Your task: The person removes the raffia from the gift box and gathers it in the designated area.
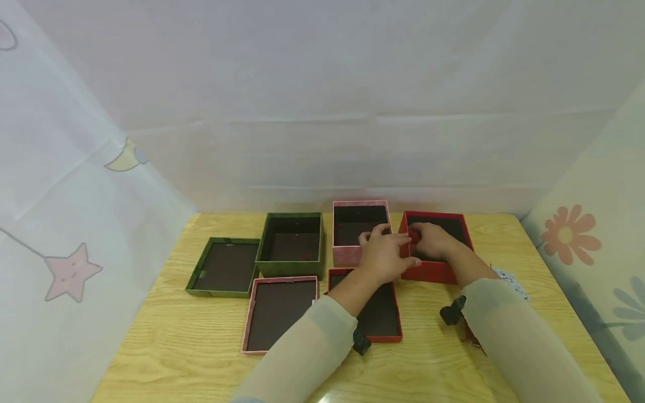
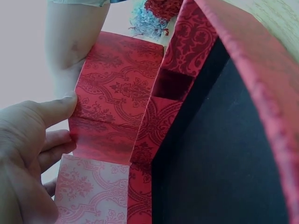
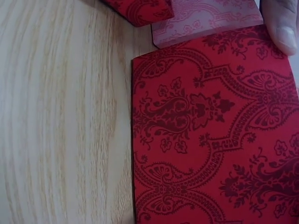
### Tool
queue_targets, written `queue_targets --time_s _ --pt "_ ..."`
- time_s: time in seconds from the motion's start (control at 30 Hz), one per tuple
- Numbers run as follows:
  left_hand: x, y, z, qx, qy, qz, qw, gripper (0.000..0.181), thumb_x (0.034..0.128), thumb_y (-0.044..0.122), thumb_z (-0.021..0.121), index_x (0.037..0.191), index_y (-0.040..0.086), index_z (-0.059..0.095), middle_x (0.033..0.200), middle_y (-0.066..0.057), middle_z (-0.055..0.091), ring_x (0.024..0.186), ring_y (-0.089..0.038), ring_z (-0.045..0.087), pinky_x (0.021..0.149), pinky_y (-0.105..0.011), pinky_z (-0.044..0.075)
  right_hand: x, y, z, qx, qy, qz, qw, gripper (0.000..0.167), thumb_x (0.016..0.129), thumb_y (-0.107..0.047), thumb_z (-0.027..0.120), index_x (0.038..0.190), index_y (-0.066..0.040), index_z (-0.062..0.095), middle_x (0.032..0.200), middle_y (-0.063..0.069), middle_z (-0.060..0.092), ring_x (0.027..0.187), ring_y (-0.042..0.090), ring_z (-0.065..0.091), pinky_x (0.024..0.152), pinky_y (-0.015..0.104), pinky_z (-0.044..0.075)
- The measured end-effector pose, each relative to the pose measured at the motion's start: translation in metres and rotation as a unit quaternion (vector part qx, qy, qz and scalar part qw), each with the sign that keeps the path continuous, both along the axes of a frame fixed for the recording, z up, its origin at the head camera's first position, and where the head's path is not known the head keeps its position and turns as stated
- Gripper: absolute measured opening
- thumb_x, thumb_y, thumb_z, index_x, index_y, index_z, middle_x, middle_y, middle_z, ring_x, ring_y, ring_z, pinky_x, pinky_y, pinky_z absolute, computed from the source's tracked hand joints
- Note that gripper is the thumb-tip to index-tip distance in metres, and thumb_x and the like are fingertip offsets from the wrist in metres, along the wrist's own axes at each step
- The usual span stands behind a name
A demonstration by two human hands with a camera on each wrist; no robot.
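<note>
At the back right of the table stands an open red box point(image 1: 430, 272) with a dark inside. My right hand point(image 1: 431, 239) reaches down into it and holds a red bunch point(image 1: 415, 235) that looks like shredded paper; its fingertips are partly hidden. My left hand point(image 1: 381, 257) is spread at the box's front left corner, the thumb touching the front wall. Its other fingers reach across the front of an open pink box point(image 1: 346, 256). The left wrist view shows the patterned red front wall point(image 2: 119, 93) beside the left thumb.
Left of the pink box stands an open green box point(image 1: 289, 268). Lids lie inside up: green point(image 1: 227, 268), pink point(image 1: 284, 313) and red point(image 1: 383, 313), the last under my left forearm. Blue shreds point(image 1: 511, 280) and red shreds point(image 2: 162, 8) lie by my right forearm.
</note>
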State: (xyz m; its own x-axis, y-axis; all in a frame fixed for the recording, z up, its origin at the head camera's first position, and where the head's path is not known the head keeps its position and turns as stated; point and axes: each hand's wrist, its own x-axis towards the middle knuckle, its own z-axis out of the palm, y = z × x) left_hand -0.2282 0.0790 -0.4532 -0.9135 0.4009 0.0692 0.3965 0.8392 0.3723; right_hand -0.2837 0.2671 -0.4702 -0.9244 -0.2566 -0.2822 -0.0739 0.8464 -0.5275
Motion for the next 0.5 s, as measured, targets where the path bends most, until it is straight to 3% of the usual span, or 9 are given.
queue_targets --time_s 0.2,0.5 --pt "0.001 0.0 0.002 -0.009 0.002 -0.004 0.9999 0.06 0.0879 0.067 0.073 0.14 0.038 0.067 0.144 0.022 0.059 0.152 -0.02 0.03 0.113 -0.06 0.025 0.004 0.008 0.001 -0.034 0.011 0.004 0.9994 0.058 0.087 -0.022 0.078 0.139 -0.001 0.061 0.121 0.018 0.069 0.106 0.034 0.064 0.095 0.056 0.053" --pt "0.001 0.0 0.002 -0.011 0.004 0.0 0.9999 0.061 0.0879 0.066 0.073 0.141 0.037 0.066 0.146 0.02 0.059 0.151 -0.02 0.03 0.113 -0.061 0.023 0.013 0.019 0.015 -0.116 0.002 -0.036 0.9926 0.06 0.086 -0.034 0.086 0.136 -0.011 0.064 0.12 0.011 0.071 0.111 0.032 0.065 0.1 0.056 0.051"
